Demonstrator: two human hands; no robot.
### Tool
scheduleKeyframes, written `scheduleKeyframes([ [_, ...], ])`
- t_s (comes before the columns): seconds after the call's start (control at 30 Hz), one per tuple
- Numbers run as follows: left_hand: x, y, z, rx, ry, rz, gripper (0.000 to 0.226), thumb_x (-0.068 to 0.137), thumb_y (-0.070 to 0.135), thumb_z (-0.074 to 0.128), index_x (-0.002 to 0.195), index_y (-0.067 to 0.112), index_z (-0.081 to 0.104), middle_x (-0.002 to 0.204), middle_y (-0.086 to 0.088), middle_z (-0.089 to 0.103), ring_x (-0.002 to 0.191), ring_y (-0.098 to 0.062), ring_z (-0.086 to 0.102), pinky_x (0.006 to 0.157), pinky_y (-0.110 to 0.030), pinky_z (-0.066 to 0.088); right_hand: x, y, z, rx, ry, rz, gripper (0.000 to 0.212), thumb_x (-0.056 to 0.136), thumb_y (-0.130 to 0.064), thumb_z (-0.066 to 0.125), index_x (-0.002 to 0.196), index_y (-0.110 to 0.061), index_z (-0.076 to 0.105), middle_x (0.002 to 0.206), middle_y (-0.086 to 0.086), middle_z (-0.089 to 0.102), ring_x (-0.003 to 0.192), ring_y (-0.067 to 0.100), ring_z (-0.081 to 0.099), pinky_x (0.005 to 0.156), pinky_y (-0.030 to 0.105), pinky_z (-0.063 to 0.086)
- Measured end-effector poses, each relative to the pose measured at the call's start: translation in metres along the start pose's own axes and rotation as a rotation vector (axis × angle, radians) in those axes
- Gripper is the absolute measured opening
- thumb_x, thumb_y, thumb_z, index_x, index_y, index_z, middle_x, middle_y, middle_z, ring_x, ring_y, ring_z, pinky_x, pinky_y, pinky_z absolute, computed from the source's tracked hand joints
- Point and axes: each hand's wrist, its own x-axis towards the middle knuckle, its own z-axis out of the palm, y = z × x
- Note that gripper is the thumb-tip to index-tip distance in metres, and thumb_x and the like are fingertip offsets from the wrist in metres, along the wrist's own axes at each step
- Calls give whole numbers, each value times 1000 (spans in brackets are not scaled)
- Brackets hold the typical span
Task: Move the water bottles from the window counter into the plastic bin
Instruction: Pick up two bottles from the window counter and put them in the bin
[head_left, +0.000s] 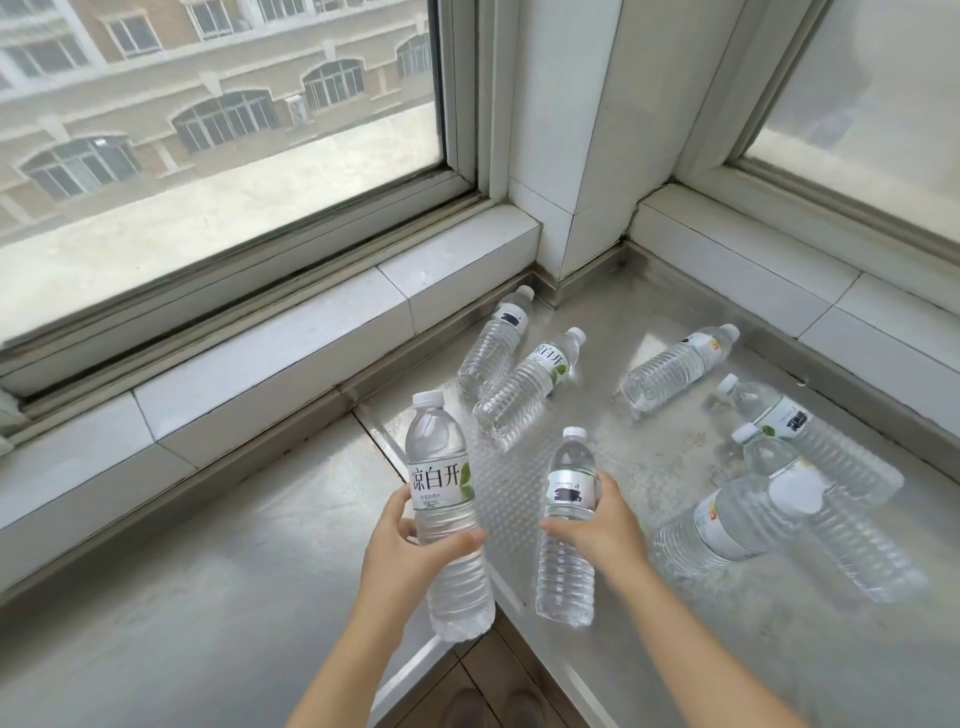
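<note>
Left hand (410, 545) clamped on upright green-leaf-label water bottle (447, 514); right hand (597, 525) clamped on grey-label water bottle (569, 525); six bottles lain on steel desk (208, 597).

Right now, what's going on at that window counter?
A person is clearing clear plastic water bottles off the steel window counter. The left hand grips one white-capped bottle with a green-leaf label, and the right hand grips a second bottle with a grey label; both are held upright. Six more bottles lie on their sides on the counter, toward the corner and the right. The plastic bin is not in view.
</note>
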Motion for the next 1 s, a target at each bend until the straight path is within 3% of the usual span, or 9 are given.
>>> scheduleKeyframes([
  [0.1, -4, -1, -6, 0, 14, -22, 70, 60, 30, 93, 119, 40, 58, 93, -1, 77, 81, -15, 74, 68, -31, 52, -1, 1, -3, 123, -1, 27, 63, 58, -13, 86, 108, -28, 52, 88, -6, 69, 74, 13, 67, 68, 36, 56],
  [0.2, -7, 1, -18, 20, 20, -27, 74, 58, 34, 94, 121, 41, 55, 94, -1, 77, 81, -14, 74, 69, -32, 53, -13, -5, -10, 206, -16, 1, 73, 61, -2, 83, 111, -37, 42, 91, -9, 62, 78, 8, 63, 60, 27, 49],
  [0.33, -15, 9, -35, 51, 11, 11, 93, 39, 51, 91, 122, 48, 49, 96, -1, 77, 82, -13, 74, 81, -40, 58, -30, -16, -13, 247, -24, -83, 89, 57, -5, 86, 130, -34, 43, 104, -7, 61, 88, 7, 62, 65, 26, 49],
  [0.43, -27, 17, -46, 27, -2, 37, 99, 37, 48, 92, 124, 50, 46, 95, 1, 77, 80, -12, 74, 79, -35, 56, -49, -27, -13, 309, -37, -140, 105, 51, -13, 90, 140, -34, 38, 115, -2, 62, 94, 13, 66, 76, 33, 55],
  [0.63, -56, 32, -69, -32, 12, 89, 99, 46, 35, 97, 130, 45, 46, 96, 1, 78, 82, -14, 75, 79, -33, 54, -100, -58, -9, 362, -49, -311, 102, 55, -12, 90, 139, -36, 37, 113, -6, 64, 84, 10, 70, 70, 26, 54],
  [0.9, -126, 42, -94, -107, 223, 147, 89, 59, 20, 94, 130, 42, 45, 99, 2, 76, 86, -14, 73, 69, -27, 51, -150, -71, -17, 348, -155, -490, 103, 52, -16, 92, 137, -43, 40, 119, -5, 61, 89, 18, 70, 80, 46, 57],
  [1.0, -162, 36, -94, -165, 324, 152, 94, 59, 21, 94, 136, 39, 44, 102, 1, 75, 89, -17, 72, 73, -32, 53, -170, -73, -27, 343, -230, -551, 104, 52, -12, 91, 135, -47, 38, 113, -8, 63, 81, 14, 70, 71, 40, 59],
])
